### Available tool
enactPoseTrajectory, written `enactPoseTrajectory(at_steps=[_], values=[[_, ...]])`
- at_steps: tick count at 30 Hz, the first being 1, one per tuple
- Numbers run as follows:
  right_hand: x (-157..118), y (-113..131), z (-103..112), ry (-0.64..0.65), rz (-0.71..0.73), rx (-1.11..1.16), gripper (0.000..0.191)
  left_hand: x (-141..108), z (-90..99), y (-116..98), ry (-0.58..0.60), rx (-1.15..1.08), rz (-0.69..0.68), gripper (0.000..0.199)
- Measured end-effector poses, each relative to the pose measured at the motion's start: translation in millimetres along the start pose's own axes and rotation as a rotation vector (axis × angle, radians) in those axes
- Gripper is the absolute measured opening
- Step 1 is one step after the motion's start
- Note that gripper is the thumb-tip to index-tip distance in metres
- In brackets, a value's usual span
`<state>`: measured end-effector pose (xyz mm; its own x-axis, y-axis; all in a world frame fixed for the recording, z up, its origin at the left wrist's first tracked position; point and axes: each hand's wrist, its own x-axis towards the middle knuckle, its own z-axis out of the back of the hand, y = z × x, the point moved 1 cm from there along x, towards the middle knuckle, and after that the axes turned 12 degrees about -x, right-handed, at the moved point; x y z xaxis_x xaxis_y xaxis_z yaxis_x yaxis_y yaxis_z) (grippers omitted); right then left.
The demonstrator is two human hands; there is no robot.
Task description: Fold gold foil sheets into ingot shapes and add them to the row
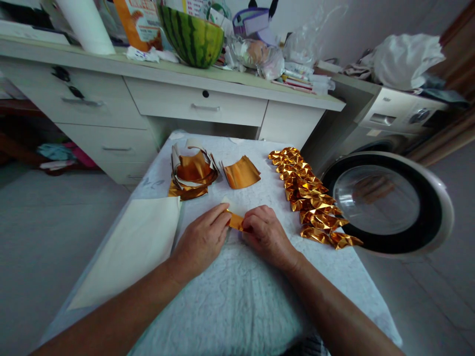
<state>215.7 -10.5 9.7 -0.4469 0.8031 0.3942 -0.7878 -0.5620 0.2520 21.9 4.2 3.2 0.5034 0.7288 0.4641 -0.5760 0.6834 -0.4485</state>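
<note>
Foil strip up over mid-surface | my left hand pinching one end, my right hand pinching the other | gold sheets beyond, nearer the far edge | folded gold pieces lining the right edge!

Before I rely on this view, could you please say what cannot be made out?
In the head view:
Right end of the gold foil piece: hidden by the right hand.
Top of the orange packet: cut off by the upper edge.
Markings around the washing machine dial: too small.
</note>
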Motion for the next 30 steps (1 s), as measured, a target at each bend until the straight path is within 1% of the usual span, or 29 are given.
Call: enactPoseTrajectory(at_steps=[5,8,10,12,16,18,23,26,30], values=[[-0.3,3.6,-6.0,0.12,0.035,-0.033,0.016,-3.9,-2.8,6.5,0.114,0.0,0.007,0.02],[0.0,3.6,-8.0,0.17,0.045,-0.036,0.016,-5.2,-0.4,5.5,0.132,0.065,-0.009,0.017],[0.2,2.7,-8.4,0.179,0.037,-0.019,0.016,-4.8,1.9,0.9,0.125,0.069,-0.018,0.017],[0.3,1.6,-8.9,0.176,0.022,0.008,0.016,-3.9,2.7,-4.7,0.133,0.014,-0.022,0.016],[-0.1,-0.2,-10.3,0.166,-0.025,0.075,0.015,-2.0,-2.1,-10.5,0.177,-0.115,0.05,0.009],[0.1,-0.7,-10.0,0.164,-0.052,0.115,0.012,-0.8,-5.2,-10.3,0.194,-0.146,0.083,0.006],[1.1,-2.1,-4.8,0.155,-0.136,0.163,0.008,0.7,-7.8,-7.6,0.196,-0.175,0.146,0.01],[0.9,-3.9,-3.1,0.177,-0.193,0.16,0.004,-0.2,-8.7,-5.6,0.19,-0.187,0.167,0.009],[0.6,-5.8,-4.0,0.211,-0.219,0.171,0.004,-1.4,-10.4,-4.3,0.178,-0.194,0.183,0.009]])
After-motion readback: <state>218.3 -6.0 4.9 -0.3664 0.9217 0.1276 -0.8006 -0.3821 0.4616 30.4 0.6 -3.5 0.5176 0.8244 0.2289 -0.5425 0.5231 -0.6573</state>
